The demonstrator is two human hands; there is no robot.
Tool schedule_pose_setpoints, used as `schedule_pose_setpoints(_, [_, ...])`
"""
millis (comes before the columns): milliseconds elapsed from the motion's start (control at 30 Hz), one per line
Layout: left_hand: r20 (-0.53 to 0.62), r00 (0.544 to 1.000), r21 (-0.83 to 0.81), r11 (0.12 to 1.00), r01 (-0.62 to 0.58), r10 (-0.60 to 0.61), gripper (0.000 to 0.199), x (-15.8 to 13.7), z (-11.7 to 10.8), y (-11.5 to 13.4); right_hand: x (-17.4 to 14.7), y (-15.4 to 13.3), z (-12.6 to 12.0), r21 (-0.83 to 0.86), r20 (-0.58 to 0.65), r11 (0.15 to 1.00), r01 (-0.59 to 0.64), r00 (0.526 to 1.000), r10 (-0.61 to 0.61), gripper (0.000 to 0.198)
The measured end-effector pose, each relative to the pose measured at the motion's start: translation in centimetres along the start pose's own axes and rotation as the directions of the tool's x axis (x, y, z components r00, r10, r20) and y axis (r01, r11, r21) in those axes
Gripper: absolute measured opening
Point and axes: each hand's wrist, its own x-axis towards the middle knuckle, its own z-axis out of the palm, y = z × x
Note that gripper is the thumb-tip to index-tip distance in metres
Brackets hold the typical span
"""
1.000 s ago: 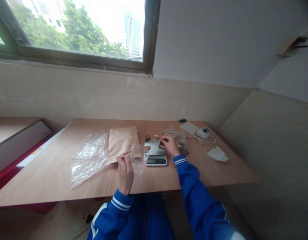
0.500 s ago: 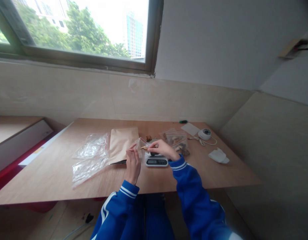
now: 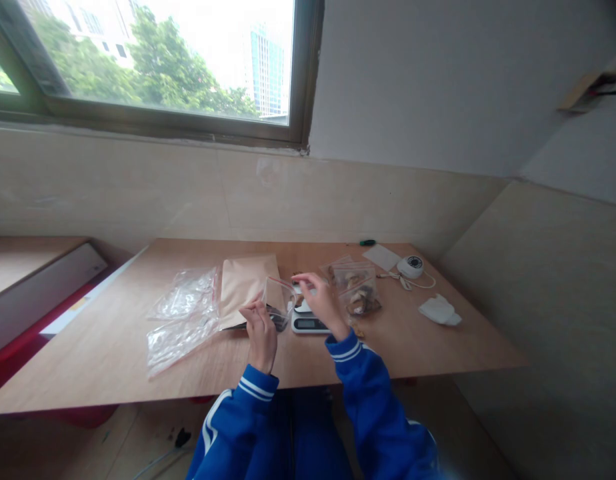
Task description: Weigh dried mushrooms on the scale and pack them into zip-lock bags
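Our left hand (image 3: 262, 340) grips a clear zip bag (image 3: 278, 293) between its fingers over the bench (image 3: 438, 353), just below the centre of the frame. Our right hand (image 3: 322, 305) hovers above the white scale (image 3: 308, 325) beside it, fingertips near the bag's top edge; we cannot tell whether they are closed on anything. Filled bags (image 3: 362, 293) of brown pieces lie right of centre, a brown paper pouch (image 3: 241, 280) left of centre.
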Motion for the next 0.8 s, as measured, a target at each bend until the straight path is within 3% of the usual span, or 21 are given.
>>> schedule_pose_setpoints(100, [-0.072,0.986,0.05,0.986,0.157,-0.153,0.031,0.6,-0.8,0.4,-1.3,4.8,-1.9,-0.222,-0.068,0.968,-0.115,0.992,0.103,0.033])
schedule_pose_setpoints(200, [-0.085,0.982,0.046,0.984,0.175,-0.171,0.032,0.9,-0.9,0.9,-2.2,8.6,-2.5,-0.272,-0.066,0.947,-0.168,0.986,0.156,0.029])
schedule_pose_setpoints(267, [-0.076,0.984,0.019,0.986,0.163,-0.161,0.034,0.8,-0.7,1.0,-2.3,9.6,-2.5,-0.273,-0.07,0.947,-0.171,0.985,0.158,0.023])
schedule_pose_setpoints(367, [-0.04,0.99,-0.017,0.99,0.137,-0.138,0.035,0.6,-0.3,1.1,-1.6,8.4,-2.6,-0.26,-0.089,0.952,-0.164,0.985,0.145,0.016])
schedule_pose_setpoints(467, [0.0,0.993,-0.032,0.993,0.117,-0.117,0.036,0.2,0.1,1.3,-0.3,5.0,-2.7,-0.108,-0.12,0.988,-0.111,0.988,0.098,0.021])
schedule_pose_setpoints(600, [0.038,0.992,-0.012,0.993,0.118,-0.118,0.036,-0.2,0.5,1.9,1.4,1.3,-2.1,0.088,0.004,0.994,0.068,0.998,-0.068,0.026])
schedule_pose_setpoints(733, [-0.024,0.988,0.007,0.988,0.154,-0.153,0.032,0.1,0.2,1.9,1.6,2.6,-0.7,0.046,0.005,0.998,0.033,0.999,-0.033,0.024])
schedule_pose_setpoints(800, [-0.054,0.985,0.018,0.986,0.164,-0.163,0.03,0.4,-0.2,1.7,0.9,4.3,0.3,-0.046,0.099,0.998,0.03,0.995,-0.025,0.027])
